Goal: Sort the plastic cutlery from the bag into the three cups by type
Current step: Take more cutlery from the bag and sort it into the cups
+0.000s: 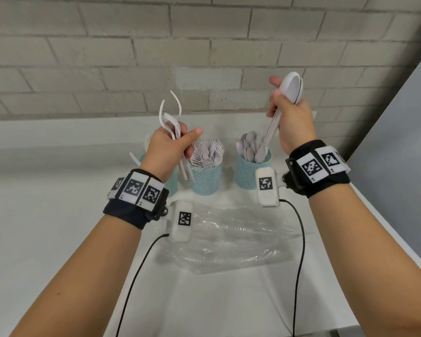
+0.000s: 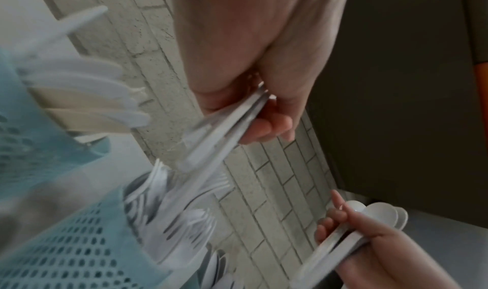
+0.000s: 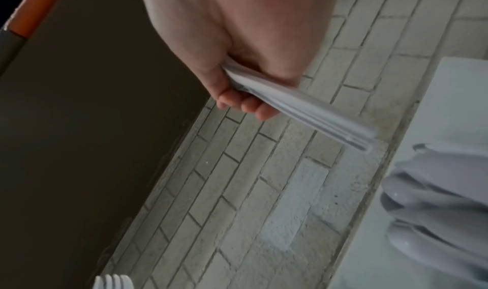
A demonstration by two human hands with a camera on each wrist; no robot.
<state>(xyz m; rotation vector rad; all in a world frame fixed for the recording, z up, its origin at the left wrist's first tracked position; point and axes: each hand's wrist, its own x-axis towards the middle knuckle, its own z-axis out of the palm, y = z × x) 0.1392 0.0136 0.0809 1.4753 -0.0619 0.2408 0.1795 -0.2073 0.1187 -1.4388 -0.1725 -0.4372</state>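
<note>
Left hand (image 1: 167, 152) fist round knife bundle (image 1: 173, 122), above left cup (image 1: 173, 183) (mostly hidden). Right hand (image 1: 293, 120) clamps stacked spoons (image 1: 291, 87) over spoon cup (image 1: 249, 175). Bag (image 1: 229, 239) flat on bench (image 1: 46, 227). Risk — splayed knives snag middle cup's forks (image 1: 208, 152), spill.

Bare forearms wear black wristbands (image 1: 129, 211) carrying square black-and-white markers (image 1: 311, 167), white camera modules (image 1: 267, 186) and trailing black cables (image 1: 299, 239).
</note>
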